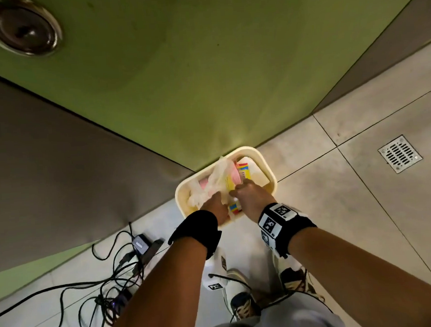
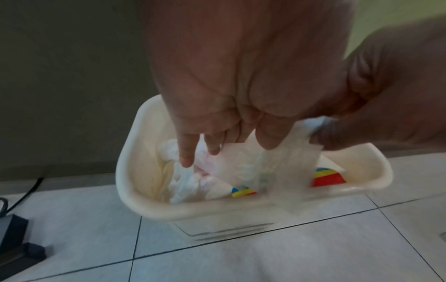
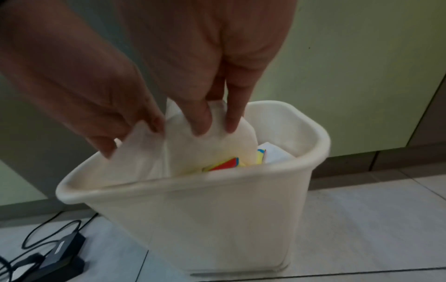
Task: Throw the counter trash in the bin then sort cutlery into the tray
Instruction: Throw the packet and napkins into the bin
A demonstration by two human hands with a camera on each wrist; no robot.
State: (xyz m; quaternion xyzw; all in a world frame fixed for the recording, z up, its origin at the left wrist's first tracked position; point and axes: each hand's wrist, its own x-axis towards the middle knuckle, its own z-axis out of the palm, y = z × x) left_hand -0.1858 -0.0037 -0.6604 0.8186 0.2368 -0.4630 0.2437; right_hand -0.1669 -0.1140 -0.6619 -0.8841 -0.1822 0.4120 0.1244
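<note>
Both hands are over the cream bin (image 1: 266, 165) on the tiled floor (image 1: 365, 204); the left hand (image 1: 213, 207) has its fingers pointing down, loosely spread, touching white crumpled paper (image 2: 183, 183) inside the bin; the right hand (image 1: 252, 195) pinches a thin white sheet (image 3: 193, 150) at the rim; colourful wrappers (image 3: 224, 164) lie inside.
</note>
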